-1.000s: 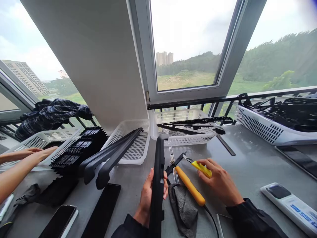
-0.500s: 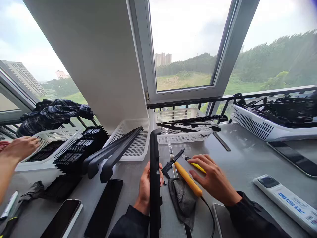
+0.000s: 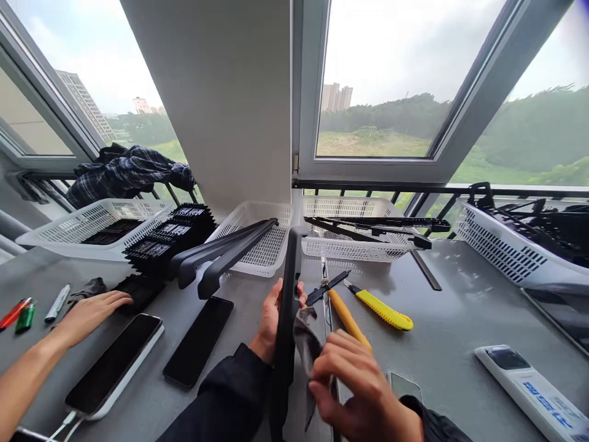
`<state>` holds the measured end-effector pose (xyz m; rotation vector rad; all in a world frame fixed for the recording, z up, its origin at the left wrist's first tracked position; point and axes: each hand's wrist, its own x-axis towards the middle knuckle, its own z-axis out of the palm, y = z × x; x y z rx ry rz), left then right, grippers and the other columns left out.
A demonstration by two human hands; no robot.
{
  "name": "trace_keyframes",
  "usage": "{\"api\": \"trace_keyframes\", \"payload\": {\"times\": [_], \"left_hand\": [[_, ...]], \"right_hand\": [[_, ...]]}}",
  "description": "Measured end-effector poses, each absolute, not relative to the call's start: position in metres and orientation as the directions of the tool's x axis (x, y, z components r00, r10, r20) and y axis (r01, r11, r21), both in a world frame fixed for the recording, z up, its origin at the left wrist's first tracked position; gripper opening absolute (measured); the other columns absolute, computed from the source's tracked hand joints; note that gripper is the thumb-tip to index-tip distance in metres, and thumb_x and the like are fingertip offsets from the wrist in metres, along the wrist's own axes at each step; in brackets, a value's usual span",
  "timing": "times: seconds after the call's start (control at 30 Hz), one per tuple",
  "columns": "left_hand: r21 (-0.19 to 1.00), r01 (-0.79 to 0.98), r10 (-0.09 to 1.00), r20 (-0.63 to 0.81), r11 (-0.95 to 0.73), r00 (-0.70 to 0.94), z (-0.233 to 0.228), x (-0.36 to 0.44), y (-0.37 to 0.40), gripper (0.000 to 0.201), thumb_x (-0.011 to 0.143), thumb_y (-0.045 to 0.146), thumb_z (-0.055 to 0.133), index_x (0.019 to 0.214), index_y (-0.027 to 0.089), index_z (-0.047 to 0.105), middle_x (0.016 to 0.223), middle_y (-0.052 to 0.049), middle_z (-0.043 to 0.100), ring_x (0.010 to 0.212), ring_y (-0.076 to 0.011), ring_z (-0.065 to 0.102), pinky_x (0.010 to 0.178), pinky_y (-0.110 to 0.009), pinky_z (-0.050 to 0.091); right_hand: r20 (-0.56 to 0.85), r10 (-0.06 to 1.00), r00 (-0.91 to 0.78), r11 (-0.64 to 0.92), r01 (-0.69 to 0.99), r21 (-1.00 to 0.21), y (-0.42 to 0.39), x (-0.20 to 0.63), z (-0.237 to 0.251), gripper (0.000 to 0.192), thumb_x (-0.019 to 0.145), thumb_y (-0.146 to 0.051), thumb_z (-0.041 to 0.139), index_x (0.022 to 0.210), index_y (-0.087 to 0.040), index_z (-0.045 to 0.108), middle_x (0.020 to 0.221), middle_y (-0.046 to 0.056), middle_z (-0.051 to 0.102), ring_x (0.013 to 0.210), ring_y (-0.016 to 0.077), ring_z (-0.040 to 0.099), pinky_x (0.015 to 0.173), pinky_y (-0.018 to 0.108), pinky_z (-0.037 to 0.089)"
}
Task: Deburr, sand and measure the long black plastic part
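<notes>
My left hand (image 3: pixel 267 322) is wrapped round a long black plastic trim piece (image 3: pixel 289 294), which stands upright in front of me. In my right hand (image 3: pixel 356 383) a grey cloth (image 3: pixel 307 341) is pinched, right beside the trim piece. A tool with an orange handle (image 3: pixel 347 316) lies just beyond my right hand, partly hidden by it. Behind that are a black caliper (image 3: pixel 338 279) and a metal ruler (image 3: pixel 324 267). A yellow utility knife (image 3: pixel 386 310) rests to their right.
Similar black trim pieces (image 3: pixel 239 255) lean on a white basket (image 3: pixel 276 261). Another basket (image 3: pixel 354 250) holds thin black parts. At the left, a co-worker's hand (image 3: pixel 99 310) touches a black part (image 3: pixel 140 293). Phones (image 3: pixel 199 341) and a white device (image 3: pixel 529 387) lie on the grey table.
My right hand has left the utility knife and picked up the grey cloth, bringing it to the trim piece. The co-worker's hand has moved from the left basket to the black part. The view has shifted left.
</notes>
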<state>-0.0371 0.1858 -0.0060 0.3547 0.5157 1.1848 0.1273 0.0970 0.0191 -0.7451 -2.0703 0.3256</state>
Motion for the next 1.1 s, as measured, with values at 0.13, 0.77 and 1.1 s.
{"api": "trace_keyframes", "payload": {"times": [0.13,0.77,1.1], "left_hand": [[0.458,-0.821,0.94,-0.182,0.341,0.289,-0.005,-0.031,0.183,0.03,0.091,0.042,0.075,0.085,0.015,0.065,0.089,-0.004,0.06,0.069,-0.0122,0.055,0.052,-0.021,0.049],[0.391,-0.652,0.76,-0.299,0.649,0.577,-0.006,-0.026,0.154,0.057,0.091,0.064,0.072,0.109,0.01,0.076,0.094,-0.011,0.075,0.088,-0.0198,0.069,0.081,-0.025,0.055],[0.477,-0.619,0.751,-0.148,0.624,0.643,0.008,-0.015,0.142,0.069,0.093,0.071,0.066,0.129,0.012,0.077,0.121,-0.018,0.078,0.133,-0.0344,0.064,0.112,-0.042,0.051]], "right_hand": [[0.588,0.423,-0.689,0.901,0.251,-0.353,0.082,0.104,0.008,0.003,0.102,-0.025,0.065,0.104,-0.024,0.063,0.086,-0.001,0.071,0.075,0.0155,0.06,0.068,0.03,0.045],[0.728,0.623,-0.284,0.75,0.481,-0.454,0.087,0.112,-0.001,0.034,0.101,-0.007,0.059,0.128,-0.023,0.072,0.119,0.011,0.076,0.122,0.0288,0.068,0.098,0.045,0.066],[0.689,0.684,-0.241,0.669,0.584,-0.46,0.095,0.124,-0.004,0.051,0.102,-0.01,0.058,0.149,-0.029,0.064,0.142,0.008,0.072,0.136,0.0308,0.065,0.11,0.056,0.06]]}}
